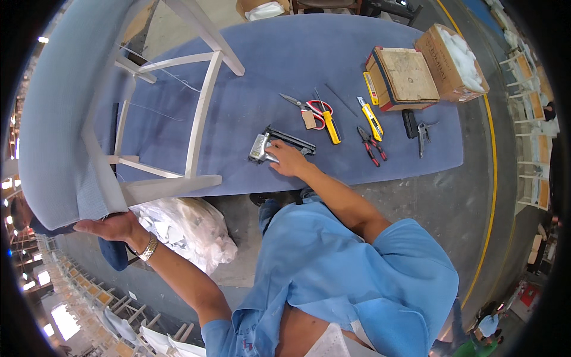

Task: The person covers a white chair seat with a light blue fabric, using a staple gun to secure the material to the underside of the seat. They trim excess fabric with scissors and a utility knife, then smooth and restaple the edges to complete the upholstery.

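Note:
At the left, a white-framed chair (198, 113) with a pale blue-grey upholstered part (59, 113) is tipped over on the padded table. My left hand (113, 228), with a metal watch on its wrist, is at the lower corner of the upholstery and grips its edge. The thumb shows, while the fabric partly hides the other fingers. Around the handle of a silver and black staple gun (260, 147) my right hand (286, 159) is closed. The staple gun lies on the blue tabletop, right of the chair legs. Loose thin threads (169, 72) hang across the chair frame.
The blue table (262, 53) carries red-handled scissors (318, 113), a yellow screwdriver (331, 128), a yellow utility knife (371, 120), pliers (372, 146) and a small metal tool (423, 138). Two boxes (407, 74) (455, 59) stand at the far right. A plastic bag (190, 232) sits below the near edge.

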`<state>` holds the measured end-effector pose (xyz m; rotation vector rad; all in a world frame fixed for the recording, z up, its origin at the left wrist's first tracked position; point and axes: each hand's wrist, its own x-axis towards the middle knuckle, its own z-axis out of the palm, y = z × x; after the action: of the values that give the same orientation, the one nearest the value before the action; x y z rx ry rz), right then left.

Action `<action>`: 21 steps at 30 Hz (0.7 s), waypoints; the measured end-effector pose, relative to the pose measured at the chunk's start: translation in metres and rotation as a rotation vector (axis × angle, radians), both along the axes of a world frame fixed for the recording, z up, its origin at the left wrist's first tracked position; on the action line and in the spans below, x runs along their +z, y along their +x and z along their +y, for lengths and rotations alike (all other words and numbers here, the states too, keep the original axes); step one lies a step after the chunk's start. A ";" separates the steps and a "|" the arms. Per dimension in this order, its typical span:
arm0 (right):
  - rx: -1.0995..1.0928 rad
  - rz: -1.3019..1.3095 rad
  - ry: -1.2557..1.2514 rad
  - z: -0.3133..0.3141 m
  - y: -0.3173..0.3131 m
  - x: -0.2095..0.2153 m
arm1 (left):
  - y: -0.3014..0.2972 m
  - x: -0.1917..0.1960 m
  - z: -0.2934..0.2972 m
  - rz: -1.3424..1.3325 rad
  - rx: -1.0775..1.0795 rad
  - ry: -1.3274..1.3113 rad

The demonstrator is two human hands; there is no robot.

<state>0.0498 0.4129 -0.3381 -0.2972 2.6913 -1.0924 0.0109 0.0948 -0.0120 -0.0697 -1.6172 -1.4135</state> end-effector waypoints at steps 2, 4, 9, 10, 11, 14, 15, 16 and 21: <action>0.022 0.046 -0.013 0.010 0.013 -0.006 | 0.003 -0.004 -0.015 -0.040 0.057 0.021; -0.119 0.122 -0.062 0.033 0.016 -0.011 | 0.005 -0.002 -0.006 -0.073 0.032 0.032; -0.635 0.356 0.288 0.096 0.007 0.001 | 0.005 -0.006 -0.002 -0.091 0.087 0.025; -0.661 0.266 0.315 0.109 0.004 0.007 | 0.006 -0.010 -0.005 -0.092 0.138 -0.022; -0.682 0.173 0.336 0.121 0.002 0.010 | 0.010 -0.006 -0.004 -0.093 0.149 -0.022; -0.679 0.117 0.239 0.157 0.004 -0.008 | 0.018 0.011 0.012 -0.093 0.073 0.089; -0.712 0.202 0.357 0.171 0.005 -0.014 | 0.015 0.015 0.019 -0.084 0.090 0.100; -0.739 0.283 0.475 0.184 0.007 -0.019 | 0.015 0.019 0.026 -0.078 0.112 0.109; -0.586 0.140 0.217 0.153 -0.033 0.003 | 0.009 0.028 0.031 -0.182 0.358 0.052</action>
<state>0.0169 0.5657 -0.3350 0.5023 3.0787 -0.9122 0.0194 0.1261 0.0155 0.3711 -1.6401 -1.2081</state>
